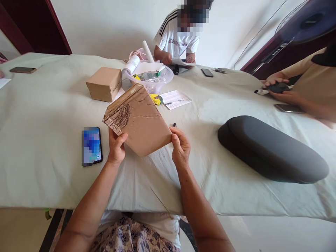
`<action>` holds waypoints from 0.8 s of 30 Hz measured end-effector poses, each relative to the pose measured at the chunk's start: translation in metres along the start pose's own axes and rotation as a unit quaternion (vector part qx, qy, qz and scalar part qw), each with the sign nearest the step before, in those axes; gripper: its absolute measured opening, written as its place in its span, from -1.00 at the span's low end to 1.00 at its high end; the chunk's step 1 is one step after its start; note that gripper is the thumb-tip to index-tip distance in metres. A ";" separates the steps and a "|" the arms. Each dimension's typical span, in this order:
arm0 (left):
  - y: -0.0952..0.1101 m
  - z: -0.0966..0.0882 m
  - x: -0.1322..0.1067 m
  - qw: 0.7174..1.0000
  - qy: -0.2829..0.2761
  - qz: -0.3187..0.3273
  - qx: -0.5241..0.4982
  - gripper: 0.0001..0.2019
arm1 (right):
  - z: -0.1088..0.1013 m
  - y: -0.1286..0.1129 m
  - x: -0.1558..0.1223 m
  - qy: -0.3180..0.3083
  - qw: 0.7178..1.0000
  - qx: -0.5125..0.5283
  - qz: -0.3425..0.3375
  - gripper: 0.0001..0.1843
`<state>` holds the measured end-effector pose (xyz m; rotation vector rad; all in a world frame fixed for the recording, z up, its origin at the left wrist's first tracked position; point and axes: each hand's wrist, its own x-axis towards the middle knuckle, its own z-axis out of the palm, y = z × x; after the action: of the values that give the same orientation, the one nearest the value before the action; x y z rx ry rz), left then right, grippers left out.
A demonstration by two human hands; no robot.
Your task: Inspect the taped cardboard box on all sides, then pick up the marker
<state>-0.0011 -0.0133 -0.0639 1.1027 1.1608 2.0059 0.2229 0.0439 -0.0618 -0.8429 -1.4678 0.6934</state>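
Observation:
Between my two hands I hold a brown cardboard box (149,122), tilted above the table. Dark scribbled lines cover its left corner, and a taped strip runs along its upper left edge. My left hand (117,145) grips the lower left corner, thumb on top and fingers hidden underneath. At the right corner, my right hand (180,145) pinches the edge between thumb and fingers. A small black object (174,125), perhaps a pen end, lies just behind my right hand. Left of my left hand lies a phone (91,146) with its screen lit.
Behind the box are another cardboard box (103,84), a clear plastic basin (168,77) with a bottle and rolls, a yellow tape measure (155,99) and a printed sheet (176,99). A dark padded seat (273,148) lies right. Two people sit at the cloth-covered table (52,147).

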 end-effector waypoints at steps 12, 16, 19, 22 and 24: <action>0.014 0.010 -0.008 0.977 0.066 -0.192 -0.067 -0.21 | 0.009 0.008 -0.013 -0.026 0.989 -0.133 -0.059 -0.20; 0.010 0.010 -0.008 0.991 0.008 -0.131 -0.042 -0.16 | 0.011 0.010 -0.013 -0.026 0.980 -0.193 -0.052 -0.20; 0.012 0.013 -0.010 0.994 -0.087 -0.068 -0.004 -0.07 | 0.013 0.010 -0.014 -0.010 0.977 -0.208 -0.044 -0.31; 0.014 0.017 -0.017 0.990 -0.115 -0.043 0.072 0.16 | 0.018 0.007 -0.018 -0.003 0.975 -0.211 -0.069 -0.35; 0.014 0.018 -0.022 0.987 -0.098 -0.024 0.128 0.28 | 0.021 0.005 -0.023 -0.004 0.973 -0.212 -0.090 -0.31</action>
<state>0.0246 -0.0296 -0.0550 1.3512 1.3523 1.7003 0.2021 0.0294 -0.0806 -1.0117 -1.7048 0.2471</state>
